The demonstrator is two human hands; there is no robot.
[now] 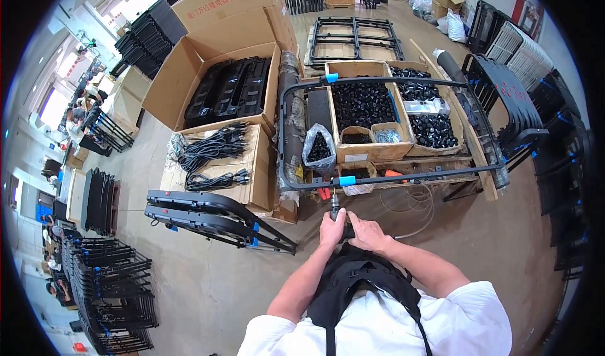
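Both my hands are closed around a power driver (334, 203) in front of my body. My left hand (331, 227) wraps its front part, and my right hand (369, 232) grips behind it. The driver's tip points away from me, at the near bar of a black tubular frame (416, 177); whether it touches the bar I cannot tell. Blue pieces sit on the frame's near and far bars, one of them a blue sleeve (348, 181) close to the tip. The frame lies across a work stand, over boxes of small black parts (362, 104).
A large open carton (165, 88) with black panels stands at the left, beside bundled black cables (214, 148). Folded black frames (201, 208) stand near my left. A pale air hose (419, 230) loops on the right. A wooden plank (486, 182) edges the stand.
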